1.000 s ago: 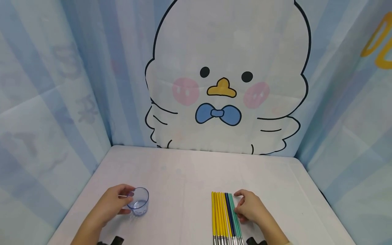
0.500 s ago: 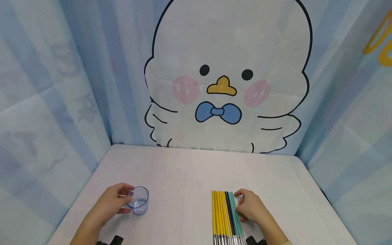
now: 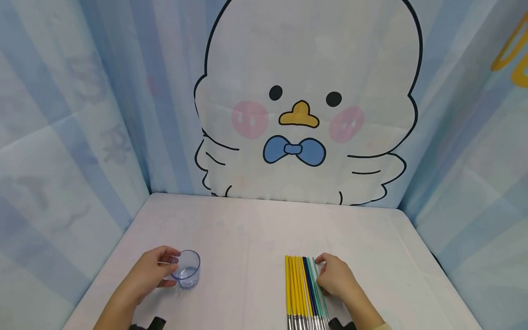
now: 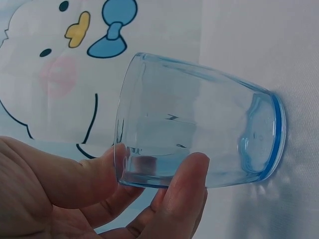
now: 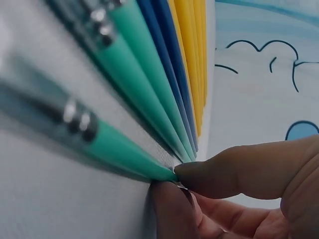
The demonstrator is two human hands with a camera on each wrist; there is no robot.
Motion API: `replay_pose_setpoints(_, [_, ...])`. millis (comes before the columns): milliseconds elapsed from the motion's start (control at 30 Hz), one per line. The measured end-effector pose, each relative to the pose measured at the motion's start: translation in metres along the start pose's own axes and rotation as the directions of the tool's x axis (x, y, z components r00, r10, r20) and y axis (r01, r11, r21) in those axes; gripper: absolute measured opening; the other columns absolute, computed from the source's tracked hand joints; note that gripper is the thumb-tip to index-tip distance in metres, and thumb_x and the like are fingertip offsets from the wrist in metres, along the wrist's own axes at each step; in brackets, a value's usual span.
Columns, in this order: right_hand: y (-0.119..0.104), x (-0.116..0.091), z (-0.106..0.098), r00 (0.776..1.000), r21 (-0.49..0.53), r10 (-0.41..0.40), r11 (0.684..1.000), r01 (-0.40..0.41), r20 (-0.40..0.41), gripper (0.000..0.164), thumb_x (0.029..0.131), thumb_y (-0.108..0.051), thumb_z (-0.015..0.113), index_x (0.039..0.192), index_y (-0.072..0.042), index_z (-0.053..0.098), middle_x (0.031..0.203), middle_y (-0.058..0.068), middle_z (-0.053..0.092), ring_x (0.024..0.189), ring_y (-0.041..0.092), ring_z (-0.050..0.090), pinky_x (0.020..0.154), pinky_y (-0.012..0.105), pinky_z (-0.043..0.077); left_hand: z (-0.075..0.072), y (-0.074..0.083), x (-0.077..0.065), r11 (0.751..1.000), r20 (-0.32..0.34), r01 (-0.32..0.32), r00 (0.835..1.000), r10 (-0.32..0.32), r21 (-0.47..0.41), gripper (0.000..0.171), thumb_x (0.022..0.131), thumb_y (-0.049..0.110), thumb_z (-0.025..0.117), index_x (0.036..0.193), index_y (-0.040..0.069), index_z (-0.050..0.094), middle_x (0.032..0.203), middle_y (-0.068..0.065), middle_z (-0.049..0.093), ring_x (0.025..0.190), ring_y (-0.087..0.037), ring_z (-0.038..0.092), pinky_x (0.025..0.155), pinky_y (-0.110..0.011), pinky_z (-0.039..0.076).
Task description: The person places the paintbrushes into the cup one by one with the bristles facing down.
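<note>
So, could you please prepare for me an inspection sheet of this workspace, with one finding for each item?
Surface: table with a pale, smooth-looking cover.
Job's things: bluish see-through cup, upright; row of brushes with yellow, dark blue and green handles, metal collars toward the person. One green brush is angled away from its neighbours at the collar end; whether it is lifted cannot be told.
Clutter: nothing seen.
Hands: left hand holds the cup by its side; right hand pinches the angled green brush near its handle end.
Cables: nothing seen.
Surroundings: blue-and-white striped fabric on three sides, cartoon bird at the back.
</note>
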State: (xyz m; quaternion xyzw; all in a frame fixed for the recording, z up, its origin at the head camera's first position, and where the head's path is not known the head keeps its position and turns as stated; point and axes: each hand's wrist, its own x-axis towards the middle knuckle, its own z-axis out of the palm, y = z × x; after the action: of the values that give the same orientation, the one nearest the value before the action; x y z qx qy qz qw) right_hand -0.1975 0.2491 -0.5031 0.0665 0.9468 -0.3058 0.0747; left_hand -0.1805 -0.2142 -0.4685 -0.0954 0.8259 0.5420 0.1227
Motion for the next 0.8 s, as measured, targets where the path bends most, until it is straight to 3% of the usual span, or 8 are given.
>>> replay_pose_setpoints(500, [-0.0085, -0.0005, 0.0012, 0.998, -0.007, 0.068, 0.998, -0.068, -0.007, 0.049, 0.077, 0.001, 0.075, 0.125, -0.001, 0.066, 0.078, 0.006, 0.062, 0.05, 0.016, 0.057, 0.046, 0.024, 0.048, -0.0017, -0.0031, -0.0005, 1.0, 0.0, 0.0, 1.0, 0.0, -0.006, 0.037, 0.104, -0.002, 0.062, 0.14, -0.009, 0.056, 0.124, -0.027, 0.061, 0.099, -0.027, 0.067, 0.076, -0.039, 0.071])
replay_pose_setpoints(800, [-0.0025, 0.005, 0.0004, 0.997, 0.133, 0.061, 0.99, -0.055, -0.046, 0.055, 0.078, 0.003, 0.071, 0.132, -0.001, 0.064, 0.08, 0.005, 0.059, 0.055, 0.016, 0.054, 0.048, 0.023, 0.047, -0.0017, -0.0029, 0.0007, 1.0, -0.001, -0.006, 1.0, 0.006, -0.006, 0.038, 0.104, -0.002, 0.062, 0.14, -0.009, 0.056, 0.124, -0.025, 0.062, 0.103, -0.027, 0.069, 0.077, -0.039, 0.072])
